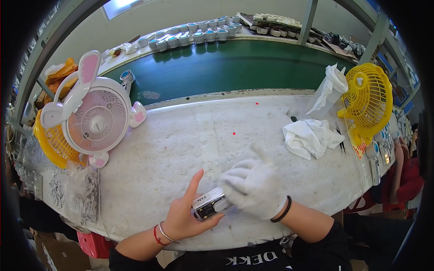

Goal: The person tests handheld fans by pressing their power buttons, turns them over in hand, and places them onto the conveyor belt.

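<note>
A small black-and-white printed box point(209, 204) is gripped in my bare left hand point(184, 212), its thumb along the lower edge and its index finger stretched upward. Over the box's right end is my right hand point(255, 189) in a white glove, close to or touching it. Motion smears part of the glove, and the fingertips near the box are hidden. Both hands are above the near middle of the white-covered table point(181, 149).
A white-and-pink rabbit-shaped fan point(96, 119) stands left, above bagged cables point(83, 192). On the right are a yellow fan point(368, 97), white cloth point(309, 137) and tweezers point(340, 139). Beyond runs a green conveyor point(217, 67) with rows of white parts point(199, 37). A person's arm point(398, 165) shows far right.
</note>
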